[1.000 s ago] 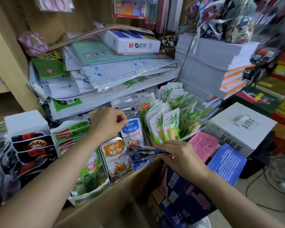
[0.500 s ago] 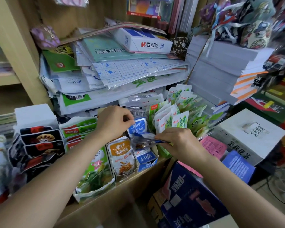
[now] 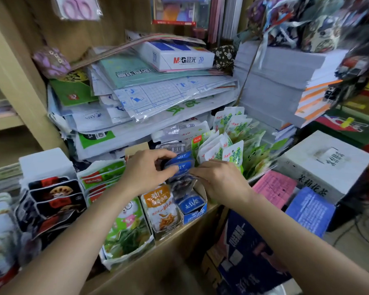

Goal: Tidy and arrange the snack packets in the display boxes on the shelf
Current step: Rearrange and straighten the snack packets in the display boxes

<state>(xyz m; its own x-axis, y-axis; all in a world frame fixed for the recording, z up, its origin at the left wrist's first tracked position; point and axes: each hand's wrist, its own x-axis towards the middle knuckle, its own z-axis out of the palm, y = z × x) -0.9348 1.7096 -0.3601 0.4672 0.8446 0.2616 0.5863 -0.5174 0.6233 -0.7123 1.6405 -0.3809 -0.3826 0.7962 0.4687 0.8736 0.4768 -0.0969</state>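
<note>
Both hands meet over the blue display box (image 3: 195, 211) on the wooden shelf. My left hand (image 3: 146, 169) pinches the upright blue snack packets (image 3: 180, 163) from the left. From the right, my right hand (image 3: 216, 179) grips the same bunch of blue packets, with a darker silvery packet (image 3: 182, 185) just below the fingers. An orange packet box (image 3: 161, 209) stands directly left of the blue box. Green and white packets (image 3: 228, 145) fan out in a clear tray behind my right hand.
Further left stand a green vegetable packet box (image 3: 126, 233), red and green packets (image 3: 102, 175) and black packets (image 3: 51, 201). Stacked paper and folders (image 3: 158, 92) fill the shelf behind. A white carton (image 3: 324, 165) and blue boxes (image 3: 247, 250) sit at the right, below the shelf edge.
My right hand has moved up and left with its packet to the blue packets. My left hand has shifted right onto the same bunch, and the packets now stand gathered between both hands.
</note>
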